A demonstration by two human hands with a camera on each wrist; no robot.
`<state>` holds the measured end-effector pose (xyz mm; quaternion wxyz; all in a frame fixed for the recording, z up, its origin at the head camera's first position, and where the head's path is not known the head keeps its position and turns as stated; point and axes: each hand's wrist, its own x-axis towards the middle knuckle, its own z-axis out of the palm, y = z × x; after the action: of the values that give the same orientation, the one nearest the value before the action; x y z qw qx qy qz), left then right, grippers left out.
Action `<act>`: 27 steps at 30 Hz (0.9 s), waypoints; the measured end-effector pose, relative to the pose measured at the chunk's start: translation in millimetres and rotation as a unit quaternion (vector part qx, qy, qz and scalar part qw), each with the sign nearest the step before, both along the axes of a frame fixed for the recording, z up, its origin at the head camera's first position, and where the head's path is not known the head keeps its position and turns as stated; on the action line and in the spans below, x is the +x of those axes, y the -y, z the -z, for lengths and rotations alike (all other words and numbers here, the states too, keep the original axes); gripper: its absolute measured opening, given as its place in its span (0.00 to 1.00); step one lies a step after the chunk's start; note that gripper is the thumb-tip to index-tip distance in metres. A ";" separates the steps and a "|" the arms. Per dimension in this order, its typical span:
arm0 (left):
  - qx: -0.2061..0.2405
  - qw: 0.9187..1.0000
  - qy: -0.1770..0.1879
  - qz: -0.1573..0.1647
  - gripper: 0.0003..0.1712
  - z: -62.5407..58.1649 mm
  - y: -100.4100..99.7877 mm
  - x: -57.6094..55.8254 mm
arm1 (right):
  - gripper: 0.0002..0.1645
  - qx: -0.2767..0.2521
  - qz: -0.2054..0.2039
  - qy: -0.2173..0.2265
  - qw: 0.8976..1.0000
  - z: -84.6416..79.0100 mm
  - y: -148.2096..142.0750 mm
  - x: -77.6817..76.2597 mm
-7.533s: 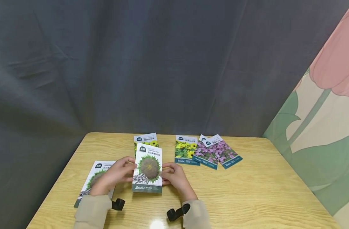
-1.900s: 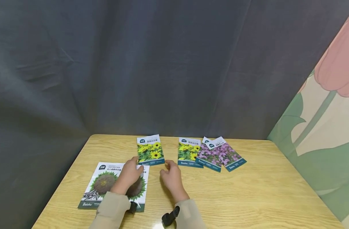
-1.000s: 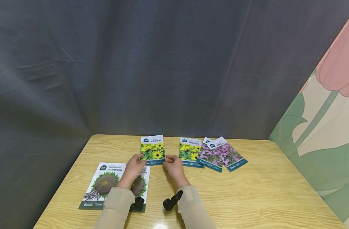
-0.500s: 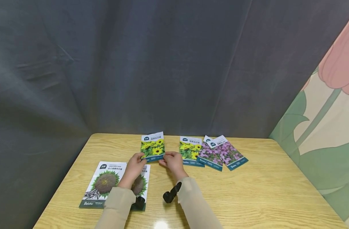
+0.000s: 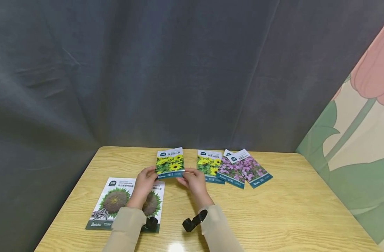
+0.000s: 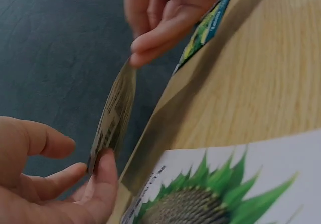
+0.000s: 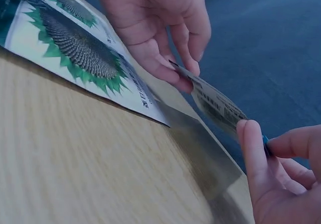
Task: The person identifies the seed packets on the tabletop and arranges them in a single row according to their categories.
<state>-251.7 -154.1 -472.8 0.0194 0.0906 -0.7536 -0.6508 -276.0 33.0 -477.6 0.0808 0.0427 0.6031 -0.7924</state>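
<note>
Both hands hold up a seed packet (image 5: 170,162) with yellow flowers on its front, tilted and raised off the table. My left hand (image 5: 144,183) pinches its lower left corner; my right hand (image 5: 195,182) pinches the lower right one. In the left wrist view the packet (image 6: 116,111) appears nearly edge-on. Its printed back (image 7: 215,103), with a barcode, shows in the right wrist view. Under my left forearm lie two larger sunflower-head seed packets, the left one (image 5: 116,201) partly covering the right one (image 5: 152,204).
To the right lies another yellow-flower packet (image 5: 208,164), overlapped by a purple-flower packet (image 5: 229,171). A second purple-flower packet (image 5: 251,169) rests against that one. A dark curtain (image 5: 185,77) hangs behind the wooden table (image 5: 274,217); a flower-printed wall (image 5: 362,157) stands right.
The sunflower-head packet both hands held earlier now lies beside its match. The hands then gripped the yellow-flower packet at the back, lifted it off the table and tilted it.
</note>
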 end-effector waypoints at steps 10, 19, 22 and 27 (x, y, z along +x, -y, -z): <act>0.047 0.999 0.000 0.012 0.25 -5.9 12.7 5.9 | 0.18 -0.010 -0.016 0.004 1.000 9.1 -8.4 19.2; 0.030 1.000 0.004 0.006 0.23 -16.0 20.1 12.5 | 0.22 -0.002 -0.128 -0.053 0.990 16.6 -19.2 27.5; 0.025 1.000 -0.001 -0.005 0.21 -18.9 22.8 14.4 | 0.21 -0.003 -0.174 -0.066 0.983 17.8 -24.1 27.4; 0.010 1.000 -0.007 -0.004 0.23 -22.5 24.8 17.6 | 0.19 -0.012 -0.236 -0.087 0.968 21.6 -33.4 27.9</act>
<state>-234.2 -178.8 -450.3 0.0262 0.0896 -0.7466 -0.6587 -248.1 66.4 -499.2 0.2134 -0.1705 0.5916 -0.7586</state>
